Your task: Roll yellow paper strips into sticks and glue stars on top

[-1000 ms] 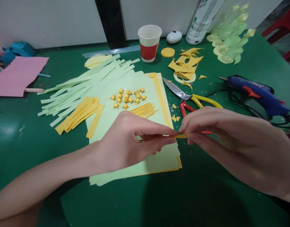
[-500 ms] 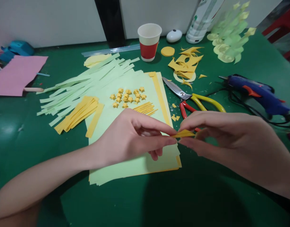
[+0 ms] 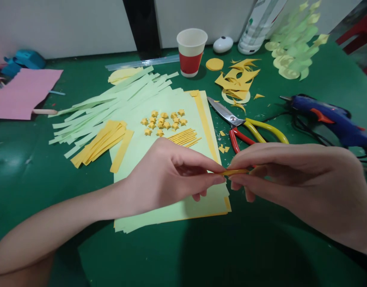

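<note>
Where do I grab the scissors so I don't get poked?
I'd take the scissors by the yellow handle, coming from the right: that loop lies mostly uncovered, and the pointed blades face away. The right hand partly hides the red handle.

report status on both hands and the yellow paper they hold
Left hand, right hand: both pinching yellow paper. Paper narrow, roughly level. Scissors partly hidden behind right hand.

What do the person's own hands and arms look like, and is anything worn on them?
The left hand and right hand are ungloved, no rings showing. The left forearm is bare, without visible sleeve or watch. The right side leaves frame around the wrist; any sleeve there can't be judged.
</note>
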`<state>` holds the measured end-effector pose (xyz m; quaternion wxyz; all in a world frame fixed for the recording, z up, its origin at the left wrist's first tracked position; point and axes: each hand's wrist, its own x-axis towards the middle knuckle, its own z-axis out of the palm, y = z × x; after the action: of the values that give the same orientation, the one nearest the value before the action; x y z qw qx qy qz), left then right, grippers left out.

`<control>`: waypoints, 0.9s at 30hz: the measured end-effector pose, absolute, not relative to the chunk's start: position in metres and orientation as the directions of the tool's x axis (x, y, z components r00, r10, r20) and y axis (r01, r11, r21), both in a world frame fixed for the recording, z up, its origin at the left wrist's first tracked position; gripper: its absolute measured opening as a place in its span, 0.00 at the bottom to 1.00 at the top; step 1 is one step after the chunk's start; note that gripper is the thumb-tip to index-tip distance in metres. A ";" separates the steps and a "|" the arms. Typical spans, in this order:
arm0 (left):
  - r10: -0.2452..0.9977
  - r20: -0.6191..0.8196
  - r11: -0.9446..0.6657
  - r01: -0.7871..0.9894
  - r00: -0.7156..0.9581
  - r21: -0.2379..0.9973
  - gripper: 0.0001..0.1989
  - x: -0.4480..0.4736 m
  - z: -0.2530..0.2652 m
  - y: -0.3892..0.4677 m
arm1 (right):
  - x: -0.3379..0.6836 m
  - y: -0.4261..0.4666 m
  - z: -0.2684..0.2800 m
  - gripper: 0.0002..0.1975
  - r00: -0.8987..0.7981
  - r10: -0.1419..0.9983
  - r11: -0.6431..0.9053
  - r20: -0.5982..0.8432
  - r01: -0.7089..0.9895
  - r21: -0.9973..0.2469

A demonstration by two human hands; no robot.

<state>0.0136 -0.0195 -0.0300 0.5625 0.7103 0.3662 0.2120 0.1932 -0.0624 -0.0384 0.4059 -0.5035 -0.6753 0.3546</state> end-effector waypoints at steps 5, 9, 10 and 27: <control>0.770 -0.115 -0.074 0.267 0.627 0.961 0.03 0.015 -0.029 -0.020 | 0.195 -0.064 -0.039 0.07 -0.159 0.972 0.214 0.172 0.310 -0.926; 0.784 -0.129 -0.014 0.224 0.607 0.974 0.04 0.016 -0.030 -0.021 | 0.196 -0.063 -0.039 0.09 -0.135 0.980 0.173 0.148 0.198 -0.965; 0.785 -0.140 0.014 0.209 0.603 0.978 0.04 0.016 -0.030 -0.022 | 0.196 -0.063 -0.039 0.10 -0.140 0.980 0.162 0.139 0.174 -0.971; 0.584 -0.428 0.471 0.142 0.690 0.871 0.04 0.014 -0.030 -0.017 | 0.197 -0.057 -0.039 0.07 -0.226 0.963 0.191 0.144 0.202 -0.961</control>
<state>0.0143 -0.0169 -0.0300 0.7750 0.4944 0.3669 0.1427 0.1975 -0.0571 -0.0391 0.4266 -0.4529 -0.6431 0.4465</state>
